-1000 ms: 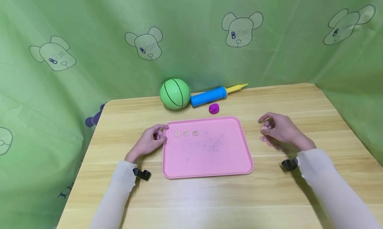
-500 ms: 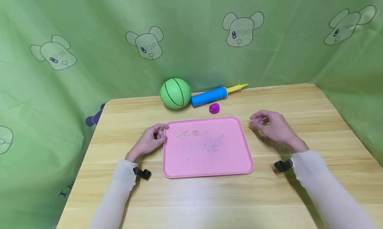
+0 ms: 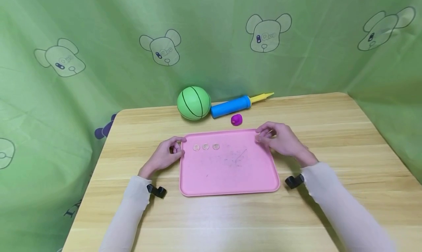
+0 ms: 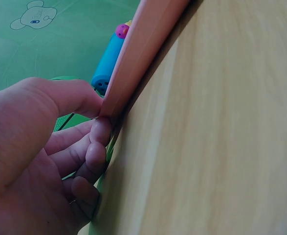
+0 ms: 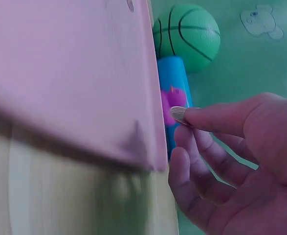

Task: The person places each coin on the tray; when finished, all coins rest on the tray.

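My right hand (image 3: 278, 138) pinches a coin (image 5: 179, 114) between thumb and fingertips, over the far right corner of the pink tray (image 3: 230, 178). At the tray's left edge, my left hand (image 3: 166, 153) grips the far left corner; in the left wrist view its thumb lies on the rim and curled fingers (image 4: 97, 154) sit against the side. Three coins lie in a row on the tray, far left: a left one (image 3: 196, 147), a middle one (image 3: 206, 146) and a right one (image 3: 215, 146). My right wrist hides the table spot where other coins lay.
Behind the tray are a green ball (image 3: 193, 103), a blue hand pump (image 3: 230, 106) with a yellow nozzle, and a small magenta rubber duck (image 3: 236, 119). A green printed curtain (image 3: 211, 43) hangs along the back and sides of the wooden table (image 3: 224, 222).
From the coins on the table at right, my right hand has moved left with one coin to the tray's far right corner. The left hand has stayed at the tray.
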A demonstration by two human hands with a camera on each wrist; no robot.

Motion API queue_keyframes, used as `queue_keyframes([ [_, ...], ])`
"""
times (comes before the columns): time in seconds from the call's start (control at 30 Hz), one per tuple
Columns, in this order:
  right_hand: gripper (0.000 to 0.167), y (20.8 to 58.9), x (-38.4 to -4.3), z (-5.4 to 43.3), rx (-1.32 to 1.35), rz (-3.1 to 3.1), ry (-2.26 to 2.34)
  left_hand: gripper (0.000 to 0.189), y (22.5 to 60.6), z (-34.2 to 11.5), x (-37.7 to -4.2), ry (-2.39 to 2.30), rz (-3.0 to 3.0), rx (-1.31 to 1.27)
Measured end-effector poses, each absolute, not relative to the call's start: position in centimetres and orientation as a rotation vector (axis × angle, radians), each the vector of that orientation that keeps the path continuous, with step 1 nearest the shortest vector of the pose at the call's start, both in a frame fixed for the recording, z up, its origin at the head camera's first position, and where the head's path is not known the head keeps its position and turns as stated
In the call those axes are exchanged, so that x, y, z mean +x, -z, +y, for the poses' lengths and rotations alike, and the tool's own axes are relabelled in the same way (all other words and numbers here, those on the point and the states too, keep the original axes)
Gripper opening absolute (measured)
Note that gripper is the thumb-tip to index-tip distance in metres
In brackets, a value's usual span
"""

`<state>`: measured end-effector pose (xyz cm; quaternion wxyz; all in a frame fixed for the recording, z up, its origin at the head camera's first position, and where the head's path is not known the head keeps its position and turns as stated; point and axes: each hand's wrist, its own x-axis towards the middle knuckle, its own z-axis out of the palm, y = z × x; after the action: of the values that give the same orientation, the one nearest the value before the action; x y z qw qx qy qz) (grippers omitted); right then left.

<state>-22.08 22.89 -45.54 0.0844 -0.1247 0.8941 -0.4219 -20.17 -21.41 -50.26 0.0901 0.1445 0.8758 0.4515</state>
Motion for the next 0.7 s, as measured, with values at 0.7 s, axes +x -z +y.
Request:
queue_keyframes([
  [0.7,0.017,47.6,-23.9,15.7,-0.588,2.629,1.249,0.049,50.3,-21.6,-20.3,-1.356,2.599,0.449],
])
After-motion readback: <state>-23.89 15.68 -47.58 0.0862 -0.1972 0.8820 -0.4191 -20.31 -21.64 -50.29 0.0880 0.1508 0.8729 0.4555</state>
